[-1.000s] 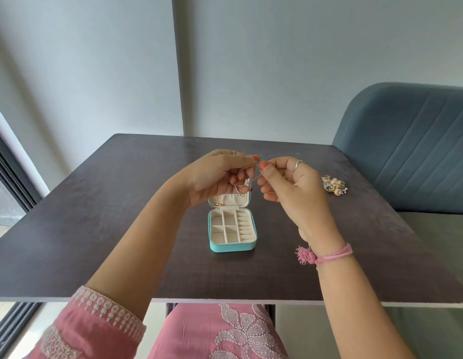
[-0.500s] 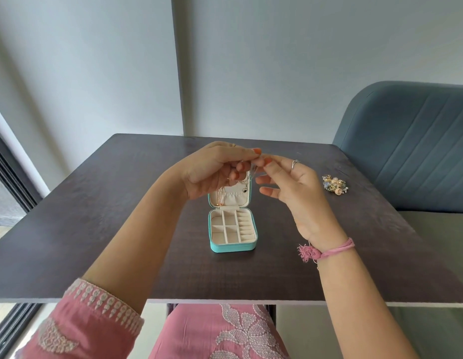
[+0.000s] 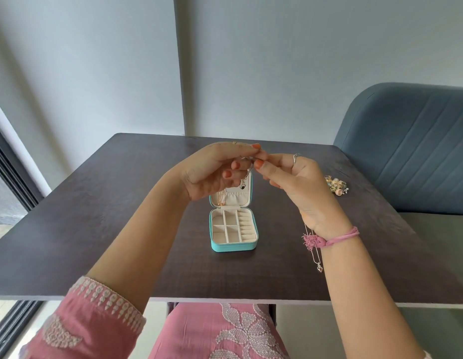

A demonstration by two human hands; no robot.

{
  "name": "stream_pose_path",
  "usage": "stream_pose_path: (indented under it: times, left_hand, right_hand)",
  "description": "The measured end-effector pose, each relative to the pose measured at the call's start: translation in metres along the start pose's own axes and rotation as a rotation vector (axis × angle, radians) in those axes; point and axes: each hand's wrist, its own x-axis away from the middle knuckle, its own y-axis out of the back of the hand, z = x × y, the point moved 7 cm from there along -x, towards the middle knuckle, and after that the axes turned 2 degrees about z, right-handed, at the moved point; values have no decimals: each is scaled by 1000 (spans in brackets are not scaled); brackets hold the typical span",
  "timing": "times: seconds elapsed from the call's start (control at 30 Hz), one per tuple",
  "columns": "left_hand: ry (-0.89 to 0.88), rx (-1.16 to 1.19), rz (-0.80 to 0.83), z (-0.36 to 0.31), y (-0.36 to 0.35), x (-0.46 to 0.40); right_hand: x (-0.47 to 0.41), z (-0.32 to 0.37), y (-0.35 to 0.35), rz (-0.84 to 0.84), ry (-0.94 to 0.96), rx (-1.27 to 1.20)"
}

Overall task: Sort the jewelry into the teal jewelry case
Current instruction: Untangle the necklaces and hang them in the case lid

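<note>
The teal jewelry case [image 3: 234,246] stands open in the middle of the dark table, its cream compartments bare and a rose-gold chain [image 3: 221,199] hanging in its lid. Above the lid, my left hand [image 3: 214,172] and my right hand [image 3: 293,181] meet fingertip to fingertip, both pinching a thin silver necklace [image 3: 248,172] whose dark heart pendant dangles in front of the lid. A second silver chain with a small heart pendant [image 3: 319,265] hangs below my right wrist. A heap of pastel flower jewelry [image 3: 336,186] lies on the table to the right.
The dark wooden table [image 3: 121,229] ends close to my lap. A blue upholstered chair [image 3: 411,151] stands against its right side. A grey wall rises behind, and a window frame runs down the left edge.
Both hands have risen slightly and come closer together at the fingertips. A chain with a heart pendant now shows hanging under my right wrist.
</note>
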Motion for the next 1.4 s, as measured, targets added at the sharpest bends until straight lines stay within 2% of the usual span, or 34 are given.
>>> stream_pose_path:
  times: [0.2,0.3,0.53,0.7,1.23,1.4]
  left_hand:
    - [-37,145,0,8,1,0]
    - [-70,199,-72,13,8,-1]
    - [-113,185,-131,19,11,-1]
    - [-114,222,-134,23,13,-3]
    - [-115,422,-175,39,27,-11]
    - [-156,397,-191,43,37,-13]
  right_hand:
    - [-6,-4,-1,-1,-28,31]
    - [-8,-3,3,-22,-29,46]
    - [-10,-6,4,29,-34,199]
    - [-15,-1,1,62,3,145]
    - [-43,-23,-12,119,-41,88]
    - [-52,-23,-14,93,21,172]
